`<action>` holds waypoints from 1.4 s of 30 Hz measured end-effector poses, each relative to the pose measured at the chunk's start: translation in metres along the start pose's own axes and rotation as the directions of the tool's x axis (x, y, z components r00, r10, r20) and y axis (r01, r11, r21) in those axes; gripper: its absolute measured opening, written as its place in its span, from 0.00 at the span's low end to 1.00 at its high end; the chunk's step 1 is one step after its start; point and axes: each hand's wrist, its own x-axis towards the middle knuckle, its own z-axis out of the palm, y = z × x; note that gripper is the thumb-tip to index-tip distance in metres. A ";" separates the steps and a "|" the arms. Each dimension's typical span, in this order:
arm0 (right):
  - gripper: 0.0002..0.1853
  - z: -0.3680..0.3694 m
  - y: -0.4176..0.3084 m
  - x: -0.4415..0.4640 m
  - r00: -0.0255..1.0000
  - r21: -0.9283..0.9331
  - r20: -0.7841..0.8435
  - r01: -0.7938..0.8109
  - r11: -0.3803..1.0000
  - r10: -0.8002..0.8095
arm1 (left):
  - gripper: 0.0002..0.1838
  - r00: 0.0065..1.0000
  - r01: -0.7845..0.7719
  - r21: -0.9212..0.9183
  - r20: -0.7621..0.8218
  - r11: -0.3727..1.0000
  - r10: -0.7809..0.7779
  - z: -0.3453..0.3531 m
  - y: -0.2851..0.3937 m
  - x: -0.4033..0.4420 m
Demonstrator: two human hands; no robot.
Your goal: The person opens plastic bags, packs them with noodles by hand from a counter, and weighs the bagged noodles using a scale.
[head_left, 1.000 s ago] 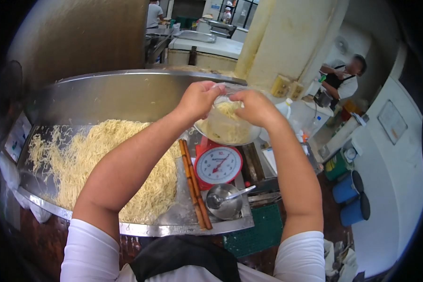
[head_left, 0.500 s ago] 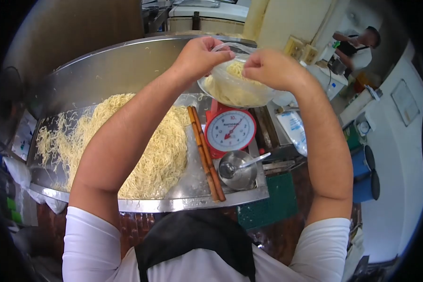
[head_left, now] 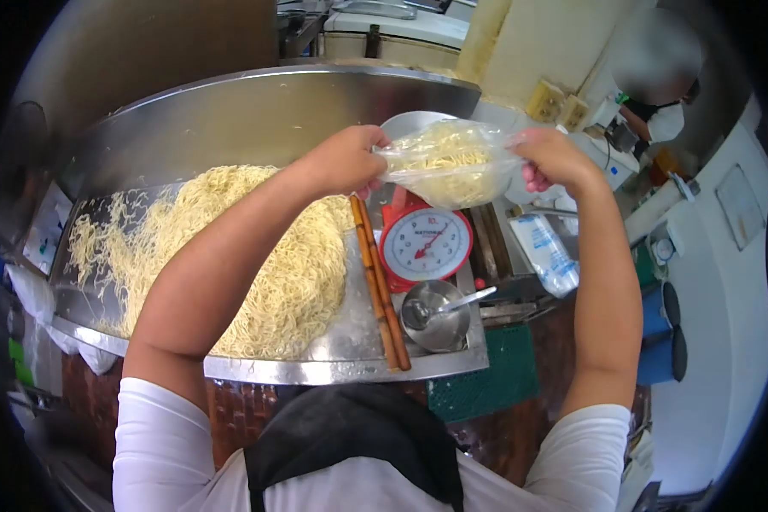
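Observation:
A clear plastic bag (head_left: pixel 456 183) with pale yellow noodles inside is stretched sideways between my hands, above the scale. My left hand (head_left: pixel 354 160) pinches one end of its gathered mouth. At the other end, my right hand (head_left: pixel 556 160) grips the plastic with curled fingers. Below the bag is a red kitchen scale (head_left: pixel 427 244) with a white dial, and behind the bag shows part of a white pan (head_left: pixel 405 124). Left of the scale, a large heap of noodles (head_left: pixel 273 264) lies on the metal worktop (head_left: pixel 337 328).
Two bamboo sticks (head_left: pixel 379 294) lie between the heap and the scale. A metal bowl (head_left: pixel 442 334) with a ladle (head_left: pixel 462 301) sits in front of the scale. A pack of plastic bags (head_left: pixel 544 252) is at the right. Another person (head_left: pixel 657 111) stands at the back right.
My hands have moved apart and come nearer to me, my right hand going right. The bag's mouth, open before, is now pulled taut between them. The other person has shifted.

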 end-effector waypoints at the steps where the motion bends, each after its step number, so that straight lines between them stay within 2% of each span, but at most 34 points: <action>1: 0.12 -0.002 -0.002 0.002 0.997 0.098 -0.053 0.053 0.994 -0.048 | 0.14 0.999 0.012 -0.030 -0.030 0.999 -0.013 0.000 0.002 -0.001; 3: 0.12 -0.003 -0.008 0.006 0.978 0.286 -0.167 0.167 0.944 -0.122 | 0.09 0.979 -0.080 -0.181 -0.197 0.980 0.044 0.001 0.010 0.004; 4: 0.10 0.000 -0.016 0.006 0.961 0.311 -0.231 0.223 0.924 -0.154 | 0.08 0.958 -0.137 -0.248 -0.281 0.959 0.064 -0.001 0.014 0.006; 7: 0.07 -0.006 -0.036 0.010 0.903 0.367 -0.338 0.387 0.846 -0.266 | 0.05 0.881 -0.297 -0.176 -0.429 0.939 0.198 -0.027 0.022 0.014; 9: 0.08 -0.008 -0.056 0.002 0.870 0.394 -0.368 0.466 0.792 -0.329 | 0.05 0.809 -0.364 -0.006 -0.497 0.931 0.313 -0.052 0.018 0.022; 11: 0.08 -0.008 -0.078 -0.013 0.819 0.403 -0.401 0.560 0.724 -0.410 | 0.05 0.796 -0.331 0.056 -0.520 0.942 0.311 -0.079 0.032 0.007; 13: 0.07 -0.006 -0.099 -0.038 0.787 0.410 -0.402 0.612 0.676 -0.469 | 0.05 0.809 -0.318 -0.026 -0.528 0.948 0.257 -0.097 0.053 -0.025; 14: 0.07 -0.003 -0.106 -0.050 0.769 0.408 -0.408 0.636 0.655 -0.492 | 0.04 0.789 -0.367 -0.016 -0.535 0.930 0.302 -0.107 0.057 -0.037; 17: 0.06 0.014 -0.121 -0.077 0.755 0.385 -0.353 0.655 0.650 -0.553 | 0.03 0.745 -0.448 0.032 -0.539 0.893 0.393 -0.132 0.059 -0.070; 20: 0.05 0.052 -0.120 -0.083 0.827 0.417 -0.231 0.560 0.716 -0.512 | 0.03 0.825 -0.379 0.007 -0.451 0.925 0.342 -0.148 0.030 -0.095; 22: 0.05 0.089 -0.094 -0.073 0.870 0.363 -0.061 0.476 0.801 -0.489 | 0.03 0.879 -0.339 -0.063 -0.378 0.939 0.292 -0.140 -0.011 -0.113; 23: 0.06 0.113 -0.079 -0.071 0.924 0.239 0.035 0.363 0.901 -0.382 | 0.05 0.905 -0.295 0.042 -0.307 0.954 0.294 -0.134 -0.030 -0.125; 24: 0.06 0.142 -0.058 -0.069 0.925 0.300 0.120 0.312 0.902 -0.360 | 0.05 0.955 -0.145 0.155 -0.237 0.977 0.179 -0.127 -0.053 -0.141; 25: 0.06 0.170 -0.039 -0.071 0.894 0.325 0.217 0.312 0.893 -0.391 | 0.06 0.951 -0.106 0.491 -0.203 0.865 0.232 -0.115 -0.076 -0.158; 26: 0.05 0.199 -0.025 -0.075 0.922 0.155 0.275 0.236 0.959 -0.271 | 0.07 0.981 0.012 0.623 -0.158 0.782 0.111 -0.099 -0.086 -0.179; 27: 0.05 0.225 -0.007 -0.082 0.897 0.163 0.311 0.274 0.948 -0.313 | 0.07 0.998 0.058 0.688 -0.068 0.723 -0.016 -0.087 -0.099 -0.195; 28: 0.05 0.241 -0.004 -0.093 0.889 0.073 0.359 0.278 0.958 -0.285 | 0.06 0.999 0.031 0.653 -0.033 0.757 -0.013 -0.077 -0.114 -0.212; 29: 0.07 0.256 0.007 -0.092 0.887 0.098 0.395 0.220 0.971 -0.240 | 0.05 1.000 0.007 0.616 0.002 0.788 -0.011 -0.070 -0.126 -0.226; 31: 0.11 0.259 0.013 -0.095 0.871 0.463 0.405 0.066 0.884 -0.278 | 0.03 0.993 0.080 0.408 -0.114 0.910 -0.036 -0.069 -0.134 -0.246; 34: 0.29 0.247 0.021 -0.096 0.870 0.524 0.357 0.116 0.844 -0.341 | 0.03 0.963 0.138 0.022 -0.237 0.990 -0.129 -0.065 -0.154 -0.265; 35: 0.35 0.253 0.026 -0.096 0.851 0.369 0.348 0.261 0.892 -0.393 | 0.03 0.948 0.138 -0.116 -0.272 0.984 -0.164 -0.061 -0.161 -0.268; 37: 0.49 0.281 0.054 -0.106 0.794 0.023 0.362 0.515 0.857 -0.487 | 0.03 0.923 0.067 -0.307 -0.343 0.949 -0.176 -0.049 -0.171 -0.268; 39: 0.59 0.331 0.061 -0.120 0.824 -0.291 0.416 0.522 0.802 -0.385 | 0.02 0.897 -0.009 -0.416 -0.405 0.909 -0.177 -0.036 -0.181 -0.268; 40: 0.58 0.355 0.056 -0.120 0.795 -0.221 0.306 0.594 0.773 -0.524 | 0.08 0.888 -0.064 -0.431 -0.436 0.900 -0.146 -0.029 -0.192 -0.269; 41: 0.57 0.379 0.050 -0.117 0.744 -0.163 0.183 0.668 0.726 -0.643 | 0.13 0.867 -0.146 -0.360 -0.495 0.921 -0.056 -0.021 -0.189 -0.268; 42: 0.53 0.405 0.046 -0.114 0.800 -0.083 0.085 0.600 0.796 -0.594 | 0.19 0.836 -0.225 -0.283 -0.547 0.932 0.035 -0.008 -0.181 -0.266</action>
